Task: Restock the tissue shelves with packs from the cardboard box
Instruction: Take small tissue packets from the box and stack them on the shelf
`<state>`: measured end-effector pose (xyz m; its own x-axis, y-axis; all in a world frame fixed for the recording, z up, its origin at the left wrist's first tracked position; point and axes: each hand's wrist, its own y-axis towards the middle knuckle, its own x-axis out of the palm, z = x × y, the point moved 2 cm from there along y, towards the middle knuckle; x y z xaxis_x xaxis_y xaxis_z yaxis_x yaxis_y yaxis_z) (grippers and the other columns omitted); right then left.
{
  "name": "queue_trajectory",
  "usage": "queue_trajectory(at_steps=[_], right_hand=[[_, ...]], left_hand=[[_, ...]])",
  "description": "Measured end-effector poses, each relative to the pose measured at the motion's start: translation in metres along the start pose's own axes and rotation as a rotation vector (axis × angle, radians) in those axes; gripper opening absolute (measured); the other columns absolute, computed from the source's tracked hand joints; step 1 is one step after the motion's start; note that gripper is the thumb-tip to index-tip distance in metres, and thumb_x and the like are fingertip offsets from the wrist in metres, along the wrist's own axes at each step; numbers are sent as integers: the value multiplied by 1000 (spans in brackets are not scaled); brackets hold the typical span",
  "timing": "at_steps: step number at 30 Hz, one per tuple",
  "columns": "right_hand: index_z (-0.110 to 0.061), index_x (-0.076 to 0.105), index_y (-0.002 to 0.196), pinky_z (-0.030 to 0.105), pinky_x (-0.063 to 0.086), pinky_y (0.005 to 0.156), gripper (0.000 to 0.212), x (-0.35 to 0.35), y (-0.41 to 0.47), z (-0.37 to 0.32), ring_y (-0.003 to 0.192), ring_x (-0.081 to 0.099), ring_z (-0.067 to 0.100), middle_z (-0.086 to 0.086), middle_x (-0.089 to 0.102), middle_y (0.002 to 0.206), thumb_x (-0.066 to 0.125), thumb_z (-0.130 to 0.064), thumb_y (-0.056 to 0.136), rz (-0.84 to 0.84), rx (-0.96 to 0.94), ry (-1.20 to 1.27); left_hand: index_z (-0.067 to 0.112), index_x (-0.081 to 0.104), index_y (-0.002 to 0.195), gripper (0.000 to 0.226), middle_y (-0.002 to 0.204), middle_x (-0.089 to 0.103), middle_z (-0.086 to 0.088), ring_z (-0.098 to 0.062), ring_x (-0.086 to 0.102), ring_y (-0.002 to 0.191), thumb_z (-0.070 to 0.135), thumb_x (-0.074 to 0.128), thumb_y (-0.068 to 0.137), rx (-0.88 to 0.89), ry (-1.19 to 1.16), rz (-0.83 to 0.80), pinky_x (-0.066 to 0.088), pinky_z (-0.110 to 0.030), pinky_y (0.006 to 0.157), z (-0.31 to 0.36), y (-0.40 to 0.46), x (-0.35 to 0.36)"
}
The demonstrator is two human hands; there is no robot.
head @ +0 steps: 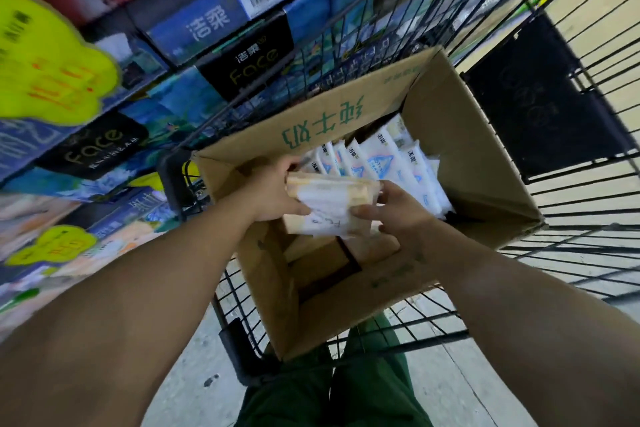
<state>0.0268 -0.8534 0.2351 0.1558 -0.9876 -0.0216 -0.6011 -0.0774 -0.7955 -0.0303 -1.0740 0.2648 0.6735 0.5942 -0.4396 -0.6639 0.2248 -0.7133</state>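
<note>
Both hands are over the open cardboard box [460, 135], which sits in a wire cart [588, 225] beside the tissue shelves [194, 28]. The left hand [273, 194] and right hand [398, 215] hold a small stack of tissue packs [329, 198] between them, fingers curled round its two ends, the stack just above the box's middle. More white packs [377, 159] stand on edge along the box's far side, toward the far right corner.

Step in hand, as judged: lifting the stack out for the shelves. To do it well, the person should keep the ends squeezed evenly so the soft wrappers do not slide apart, clear the raised left flap [332, 114], then swing left over the cart's rim. Frame is blurred; the pack count cannot be told.
</note>
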Motion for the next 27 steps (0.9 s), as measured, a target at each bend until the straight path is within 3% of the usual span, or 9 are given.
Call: queue_trajectory(at_steps=[2,4,8,11,14,17,19,23,27], right_hand=[[-24,56,117,36,46,83,41,-5,-10,-24,102,62,17,-2,66,112,74,-18,81,-49,11,138],[-29,55,121,45,47,91,41,-5,-19,-54,111,61,21,1,65,120,71,-23,84,-83,-26,190],[-30,53,131,47,54,88,45,9,-43,-111,111,62,22,0,64,125,67,-25,88,-109,-156,234],[-27,54,129,43,55,86,37,26,-67,-145,105,66,22,1,67,120,61,-21,93,-131,-259,194],[-30,50,132,38,58,79,39,39,-91,-169,101,69,19,-1,69,117,58,-20,95,-185,-318,173],[-29,50,133,44,58,82,40,47,-108,-183,99,69,22,1,70,114,57,-21,95,-209,-350,121],[-29,53,131,43,58,82,37,56,-121,-193,98,70,22,2,71,113,57,-22,95,-245,-365,65],[-29,52,131,37,58,82,38,73,-146,-210,102,68,19,0,68,119,60,-27,93,-338,-440,-162],[-33,42,131,40,51,94,75,95,-171,-220,111,60,14,-11,62,121,83,-35,69,-423,-576,-495]], left_hand=[[27,24,149,106,143,42,-1,-18,46,124,17,88,65,-62,-253,141,43,-30,95,7,-11,-15],[25,32,146,105,133,51,-1,-20,56,113,20,91,60,-106,-510,259,51,-38,92,14,-24,-30],[13,61,112,41,113,69,-12,-24,70,88,21,80,76,-57,-928,290,59,-40,74,35,-52,-59],[20,52,123,44,117,67,-7,-25,68,95,32,71,85,7,-911,279,57,-45,82,47,-75,-81],[27,37,133,57,120,63,-1,-20,66,97,30,70,86,20,-875,251,56,-36,75,50,-102,-99],[27,29,141,76,128,58,-1,-22,60,110,14,75,81,72,-759,267,52,-34,76,48,-130,-108],[26,26,142,84,132,55,-2,-22,56,116,12,78,78,91,-729,305,51,-40,90,40,-150,-110],[29,33,141,106,127,59,3,-22,60,113,35,92,53,87,-793,456,51,-51,95,31,-196,-107],[23,48,132,75,124,63,0,-20,63,107,29,87,67,108,-797,616,54,-43,90,21,-243,-103]])
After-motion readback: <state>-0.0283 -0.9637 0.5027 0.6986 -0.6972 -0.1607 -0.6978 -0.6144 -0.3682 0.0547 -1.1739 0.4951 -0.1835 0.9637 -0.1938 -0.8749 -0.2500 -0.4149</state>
